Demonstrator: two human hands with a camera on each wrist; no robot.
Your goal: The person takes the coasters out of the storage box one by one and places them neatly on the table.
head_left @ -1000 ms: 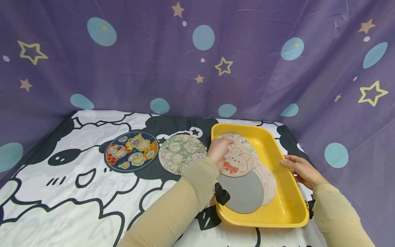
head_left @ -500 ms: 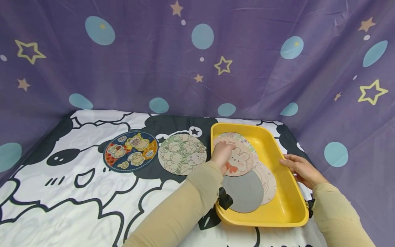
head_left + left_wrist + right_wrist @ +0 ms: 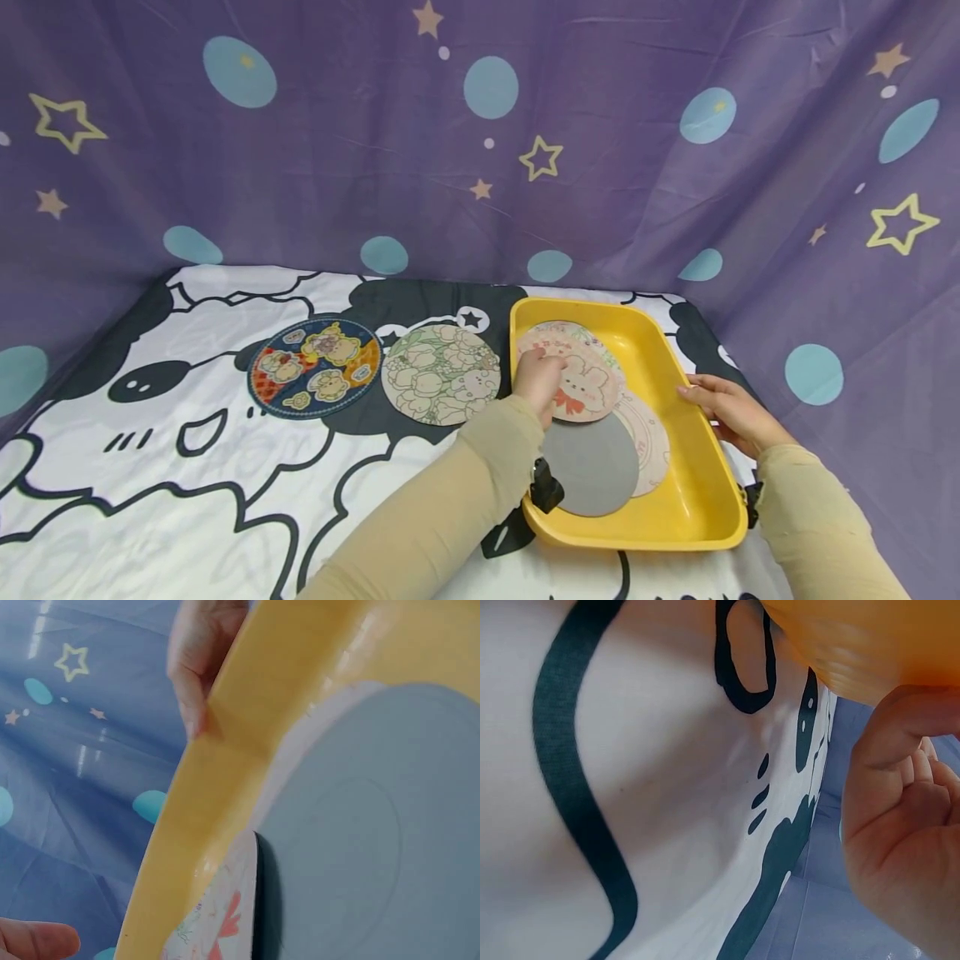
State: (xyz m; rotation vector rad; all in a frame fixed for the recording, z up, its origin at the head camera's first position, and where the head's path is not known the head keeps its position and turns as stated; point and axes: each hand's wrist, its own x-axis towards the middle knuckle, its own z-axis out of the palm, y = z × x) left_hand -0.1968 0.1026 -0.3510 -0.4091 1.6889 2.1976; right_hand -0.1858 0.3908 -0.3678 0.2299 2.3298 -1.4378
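Note:
My left hand pinches the left edge of a round pink mat with a bunny and red bow, inside the yellow tray. In the left wrist view this bunny mat is tilted, its dark underside edge showing above a grey round mat. A pink mat peeks out under the grey one, and a floral-edged mat lies behind the bunny mat. On the tray's right rim my right hand keeps its grip, thumb over the edge; the right wrist view shows its curled fingers.
Left of the tray, a green floral mat and a blue mat with cartoon bears lie on the black-and-white cartoon cloth. A purple curtain with stars hangs behind and at the sides.
My left hand has shifted slightly toward me at the bunny mat's left edge, and the mat's near edge has moved up a little. The right hand stays on the tray rim.

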